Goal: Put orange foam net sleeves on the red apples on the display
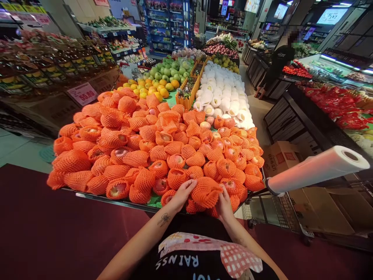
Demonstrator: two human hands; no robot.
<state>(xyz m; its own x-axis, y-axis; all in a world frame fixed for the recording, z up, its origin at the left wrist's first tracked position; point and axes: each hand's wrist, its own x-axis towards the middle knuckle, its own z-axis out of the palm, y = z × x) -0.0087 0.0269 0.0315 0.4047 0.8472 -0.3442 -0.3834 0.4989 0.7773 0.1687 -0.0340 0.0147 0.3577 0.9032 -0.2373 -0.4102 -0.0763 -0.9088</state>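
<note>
Between my two hands is an apple in an orange foam net [205, 192], held above the near edge of the fruit display; the net hides most of the fruit. The fingers of my left hand [186, 190] pinch its left side. My right hand [224, 201] grips the gathered net end on the right. Around and beyond them spreads a heap of apples in orange foam nets [140, 146], some with red skin showing through the openings. A patch of green mat [154, 200] shows at the display's front edge.
Behind the heap lie white-netted fruits [223, 91], yellow-orange fruits [151, 88] and green fruits [169, 70]. A roll of plastic bags [317, 171] juts up at the right, near cardboard boxes [281, 157]. Bottles [32, 74] line the left. A person [281, 62] stands in the right aisle.
</note>
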